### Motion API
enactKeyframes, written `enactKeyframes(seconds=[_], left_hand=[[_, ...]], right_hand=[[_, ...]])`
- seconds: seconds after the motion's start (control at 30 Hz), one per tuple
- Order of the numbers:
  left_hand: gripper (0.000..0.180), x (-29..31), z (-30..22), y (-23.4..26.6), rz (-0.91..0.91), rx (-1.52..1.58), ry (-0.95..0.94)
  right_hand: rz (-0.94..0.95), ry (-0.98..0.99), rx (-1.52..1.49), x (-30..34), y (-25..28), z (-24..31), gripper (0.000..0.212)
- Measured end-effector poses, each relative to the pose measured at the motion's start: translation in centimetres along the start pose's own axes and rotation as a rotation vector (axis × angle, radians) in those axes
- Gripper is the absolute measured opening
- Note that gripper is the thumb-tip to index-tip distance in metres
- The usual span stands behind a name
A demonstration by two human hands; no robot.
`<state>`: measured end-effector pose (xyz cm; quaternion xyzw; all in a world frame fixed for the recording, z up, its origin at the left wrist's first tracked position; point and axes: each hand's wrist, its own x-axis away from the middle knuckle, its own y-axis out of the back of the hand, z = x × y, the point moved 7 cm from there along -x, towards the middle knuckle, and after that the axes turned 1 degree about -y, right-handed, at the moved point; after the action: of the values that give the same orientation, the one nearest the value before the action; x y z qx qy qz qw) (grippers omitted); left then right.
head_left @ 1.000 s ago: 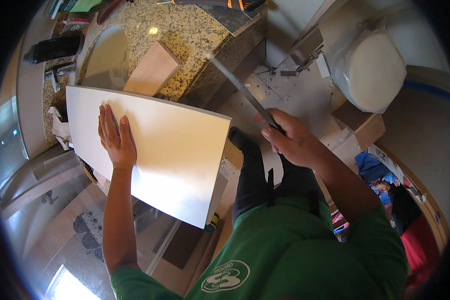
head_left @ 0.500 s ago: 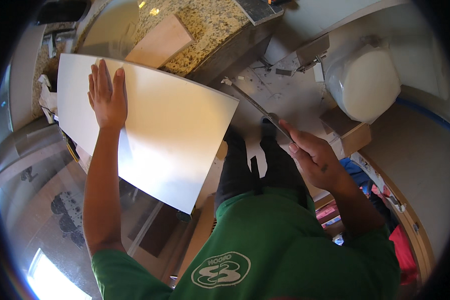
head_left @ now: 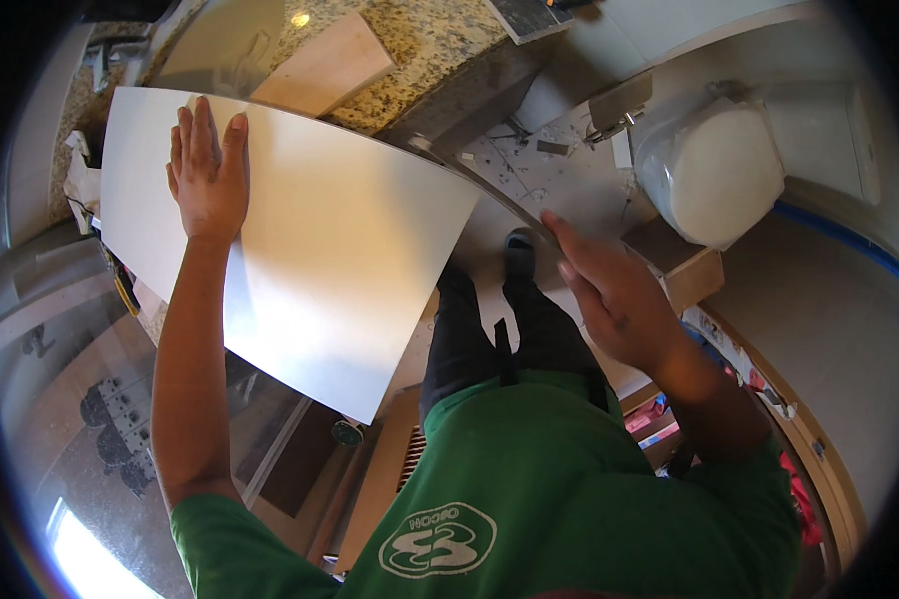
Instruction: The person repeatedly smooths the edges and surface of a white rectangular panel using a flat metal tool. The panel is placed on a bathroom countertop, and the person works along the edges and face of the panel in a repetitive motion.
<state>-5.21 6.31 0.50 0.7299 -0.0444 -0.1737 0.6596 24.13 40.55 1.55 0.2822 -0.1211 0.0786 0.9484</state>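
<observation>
One smooth white rectangular panel (head_left: pixel 330 240) lies at ten o'clock under your left hand (head_left: pixel 210 190), spread flat with fingers slightly apart, apparently to steady it. Your right hand (head_left: pixel 617 295) grips a thin grey metal-looking bar (head_left: pixel 506 204), forefinger extended perhaps for control, the bar aimed toward ten o'clock by the panel's edge; contact is unclear.

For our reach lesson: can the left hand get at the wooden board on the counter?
Probably yes: the left hand rests on the white panel; the wooden board shows uncovered just past that panel's edge.
</observation>
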Motion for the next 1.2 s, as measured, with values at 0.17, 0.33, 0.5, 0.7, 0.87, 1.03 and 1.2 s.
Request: enactKeyframes(seconds=[0.17,0.33,0.5,0.7,0.87,1.03,1.2], left_hand=[[0.081,-0.1,-0.2,0.2,0.040,0.006,0.029],[0.082,-0.2,0.0,0.0,0.064,0.000,0.041],[0.081,-0.3,-0.2,0.1,0.065,0.005,0.002],[0.078,-0.3,-0.9,0.5,0.071,0.046,-0.007],[0.073,-0.3,-1.0,0.7,0.086,0.043,0.015],[0.071,-0.4,-1.2,0.8,0.083,0.056,0.003],[0.072,-0.3,-1.3,1.0,0.084,0.064,0.007]], right_hand=[[-0.057,0.085,-0.016,-1.4,1.0,0.0,0.049],[0.005,-0.002,0.014,1.1,1.9,0.5,0.050],[-0.005,0.073,0.020,-2.6,0.2,0.1,0.051],[-0.098,-0.056,-0.236,-4.6,-0.6,-2.1,0.040],[-0.023,-0.147,-0.860,-5.1,-2.6,-2.1,0.043],[0.116,-0.109,-1.059,-6.2,-4.2,-1.3,0.045],[0.114,-0.326,-0.738,-5.7,-3.8,-3.6,0.044]])
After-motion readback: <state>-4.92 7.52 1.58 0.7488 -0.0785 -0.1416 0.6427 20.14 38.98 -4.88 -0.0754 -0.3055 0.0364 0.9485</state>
